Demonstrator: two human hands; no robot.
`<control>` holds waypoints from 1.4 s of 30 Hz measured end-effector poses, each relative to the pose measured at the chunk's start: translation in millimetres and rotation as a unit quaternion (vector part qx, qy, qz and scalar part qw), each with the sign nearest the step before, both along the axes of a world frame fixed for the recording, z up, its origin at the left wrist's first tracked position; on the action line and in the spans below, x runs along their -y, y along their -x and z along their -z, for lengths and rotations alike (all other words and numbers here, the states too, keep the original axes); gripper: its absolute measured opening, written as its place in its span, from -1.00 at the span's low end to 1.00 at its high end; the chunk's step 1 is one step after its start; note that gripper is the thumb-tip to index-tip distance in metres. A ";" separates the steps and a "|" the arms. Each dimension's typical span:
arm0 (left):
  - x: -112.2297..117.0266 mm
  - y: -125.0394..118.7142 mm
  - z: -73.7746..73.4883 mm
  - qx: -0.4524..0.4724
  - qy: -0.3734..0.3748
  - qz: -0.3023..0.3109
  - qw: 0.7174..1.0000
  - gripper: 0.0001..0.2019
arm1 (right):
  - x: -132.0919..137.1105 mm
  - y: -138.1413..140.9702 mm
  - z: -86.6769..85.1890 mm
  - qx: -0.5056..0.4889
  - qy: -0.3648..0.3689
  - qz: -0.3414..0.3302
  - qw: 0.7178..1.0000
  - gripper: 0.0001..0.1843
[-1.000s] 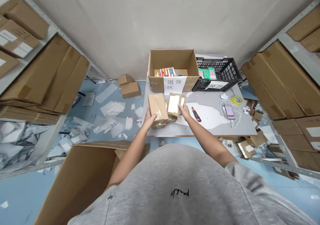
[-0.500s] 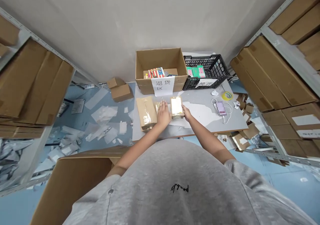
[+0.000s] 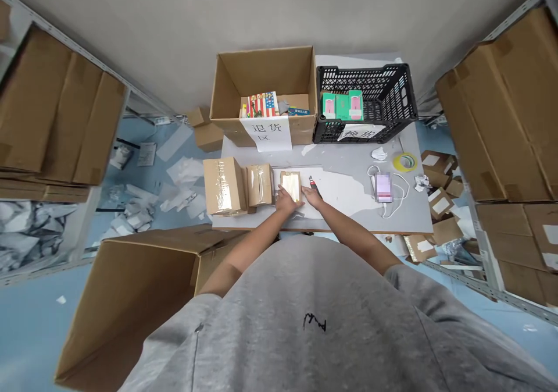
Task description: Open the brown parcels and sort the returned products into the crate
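While taped cartons stand along the left edge of the table [image 3: 403,217], both hands meet at a small labelled box [image 3: 290,181] near its front edge

Seen from the head-worn camera, the small labelled box sits left of the table's middle, its pale label facing up. The left hand [image 3: 286,201] curls around the box's near left corner, gripping it. The right hand [image 3: 312,196] has its fingers at the box's right side; whether they grip is too small to tell. A utility knife [image 3: 315,189] with a red and black handle lies just beyond the right hand.

To the left are a medium carton [image 3: 260,184] and, nearest the left edge, a larger carton [image 3: 223,185]. Along the back edge stand an open cardboard box [image 3: 303,131], with a paper sign [image 3: 267,134] over its front and a striped book [image 3: 264,105] inside, and a black plastic crate [image 3: 408,102] holding green boxes [image 3: 342,107].

Toward the right edge lie a phone [image 3: 383,186] with a white cable [image 3: 408,189], crumpled paper [image 3: 379,154] and a yellow tape roll [image 3: 404,161].
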State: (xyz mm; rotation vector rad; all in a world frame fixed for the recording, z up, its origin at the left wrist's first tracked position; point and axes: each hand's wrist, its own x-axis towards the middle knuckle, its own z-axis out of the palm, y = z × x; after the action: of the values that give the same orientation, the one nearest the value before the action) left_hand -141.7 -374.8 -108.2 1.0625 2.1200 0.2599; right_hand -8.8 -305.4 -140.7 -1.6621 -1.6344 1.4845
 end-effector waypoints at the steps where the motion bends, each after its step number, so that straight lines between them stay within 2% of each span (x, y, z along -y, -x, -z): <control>1: 1.1 -3.1 3.4 -0.015 0.007 -0.009 1.000 0.52 | -0.8 -3.4 4.3 0.027 -0.003 -0.036 0.999 -0.64; 3: 1.7 -6.3 8.9 -0.032 0.022 -0.016 0.999 0.50 | -1.4 -11.7 12.5 0.083 -0.015 -0.075 0.994 -0.55; 6: 0.3 -5.8 13.7 -0.042 0.042 -0.009 0.998 0.46 | -1.1 -23.0 23.1 0.159 -0.047 -0.070 0.984 -0.34; 8: -0.6 -4.4 15.3 -0.044 0.037 0.019 0.998 0.47 | -2.6 -27.0 29.0 0.196 -0.046 -0.078 0.976 -0.28; 11: -1.7 -3.3 16.0 -0.042 0.026 0.062 0.997 0.49 | -8.6 -27.4 37.6 0.227 -0.037 -0.073 0.970 -0.30; 14: -4.0 -1.9 15.8 -0.051 0.030 0.077 0.995 0.50 | -16.4 -26.5 46.8 0.246 -0.026 -0.054 0.968 -0.34; 18: -5.0 4.9 15.5 -0.052 0.002 0.116 0.992 0.48 | -23.8 -30.5 55.9 0.231 0.002 -0.020 0.973 -0.41; 23: 7.3 19.6 10.9 -0.114 -0.025 0.176 0.977 0.46 | -32.5 -42.2 48.8 0.205 0.033 0.116 0.971 -0.53; 26: 22.6 33.8 4.8 -0.183 -0.025 0.225 0.957 0.41 | -38.4 -46.6 35.1 0.171 0.010 0.119 0.978 -0.58; 28: 34.2 44.8 2.3 -0.223 -0.028 0.219 0.950 0.29 | -41.6 -45.3 25.5 0.132 -0.010 0.086 0.987 -0.62; 30: 44.9 54.5 3.0 -0.251 -0.028 0.184 0.950 0.13 | -43.8 -40.2 17.5 0.105 -0.024 0.033 0.994 -0.63; 34: 55.8 64.2 11.1 -0.257 -0.026 0.144 0.955 -0.13 | -45.5 -25.6 11.3 0.120 -0.021 -0.041 0.992 -0.41; 37: 50.3 66.8 15.9 -0.248 -0.042 0.133 0.959 -0.26 | -43.4 -22.2 15.2 0.138 -0.001 -0.026 0.990 -0.35; 42: 28.1 75.6 17.5 -0.228 -0.077 0.122 0.963 -0.29 | -33.1 -32.9 25.2 0.136 0.019 0.028 0.990 -0.34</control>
State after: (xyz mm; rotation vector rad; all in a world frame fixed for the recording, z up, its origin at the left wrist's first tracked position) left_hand -217.3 -402.8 -125.7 1.5855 2.3619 0.0615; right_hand 24.1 -272.2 -165.9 -1.9869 -1.6884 1.3150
